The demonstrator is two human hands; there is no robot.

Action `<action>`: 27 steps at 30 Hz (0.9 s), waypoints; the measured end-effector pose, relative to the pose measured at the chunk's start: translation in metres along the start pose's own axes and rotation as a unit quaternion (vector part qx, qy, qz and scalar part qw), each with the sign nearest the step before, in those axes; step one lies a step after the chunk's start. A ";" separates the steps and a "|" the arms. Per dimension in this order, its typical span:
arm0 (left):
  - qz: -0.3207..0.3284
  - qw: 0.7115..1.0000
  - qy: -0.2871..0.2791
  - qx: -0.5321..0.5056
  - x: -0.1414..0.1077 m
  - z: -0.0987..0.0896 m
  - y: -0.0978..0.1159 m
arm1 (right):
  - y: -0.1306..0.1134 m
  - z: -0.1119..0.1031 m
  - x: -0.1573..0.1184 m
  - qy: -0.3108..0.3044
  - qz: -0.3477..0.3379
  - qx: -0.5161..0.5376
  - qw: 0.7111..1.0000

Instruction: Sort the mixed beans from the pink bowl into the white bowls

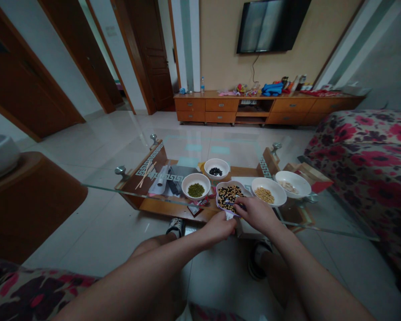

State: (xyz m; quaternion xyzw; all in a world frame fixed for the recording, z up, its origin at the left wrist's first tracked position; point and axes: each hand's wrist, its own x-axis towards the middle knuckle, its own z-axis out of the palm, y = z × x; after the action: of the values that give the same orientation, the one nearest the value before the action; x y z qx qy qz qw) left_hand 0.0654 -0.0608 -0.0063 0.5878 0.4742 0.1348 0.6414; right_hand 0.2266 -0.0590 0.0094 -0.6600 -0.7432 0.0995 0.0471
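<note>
Nearly closed, the left hand (218, 227) pinches a small white packet (229, 216), its long axis tilted up toward the dish. The right hand (257, 213), fingers curled, meets the packet's top; whether it grips, I cannot tell. Both hover at the near rim of a purple-edged dish (224, 183) of mixed beans, on a glass table (337, 232).

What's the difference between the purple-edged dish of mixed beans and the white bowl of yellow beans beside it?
The dish has a scalloped outline, while the white bowl is plainly round. The dish is heaped with mixed dark and yellow beans; the bowl holds only a shallow layer of yellow beans. The right hand reaches over the dish's near rim, not the bowl. Both are white inside and sit side by side on the glass tabletop.
</note>
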 end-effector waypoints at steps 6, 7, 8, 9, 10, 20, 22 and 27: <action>0.002 1.000 -0.004 -0.010 -0.001 0.000 0.003 | 0.001 0.001 0.000 -0.003 0.001 0.001 1.000; 0.004 1.000 -0.006 -0.011 -0.001 0.000 0.003 | 0.001 0.001 0.000 -0.002 0.000 0.002 1.000; 0.005 1.000 -0.007 -0.010 -0.001 0.001 0.003 | 0.001 0.002 0.000 0.001 -0.001 0.002 1.000; 0.004 1.000 -0.006 -0.008 -0.001 0.001 0.003 | 0.002 0.002 0.000 0.003 -0.002 0.003 1.000; 0.003 1.000 -0.003 -0.007 -0.001 0.000 0.003 | 0.002 0.002 0.000 0.005 -0.002 0.004 1.000; -0.006 1.000 -0.002 -0.008 0.000 0.000 0.000 | 0.002 0.002 0.001 0.009 -0.007 0.013 1.000; -0.006 1.000 0.000 -0.010 0.001 0.000 -0.001 | 0.002 0.002 0.001 0.008 -0.005 0.012 1.000; -0.002 1.000 0.006 0.002 -0.001 0.000 0.000 | 0.001 0.001 0.000 0.008 -0.004 0.011 1.000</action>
State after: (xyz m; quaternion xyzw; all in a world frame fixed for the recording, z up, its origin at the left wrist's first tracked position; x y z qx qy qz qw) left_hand 0.0651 -0.0612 -0.0058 0.5873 0.4796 0.1362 0.6376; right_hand 0.2270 -0.0586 0.0082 -0.6574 -0.7442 0.1018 0.0606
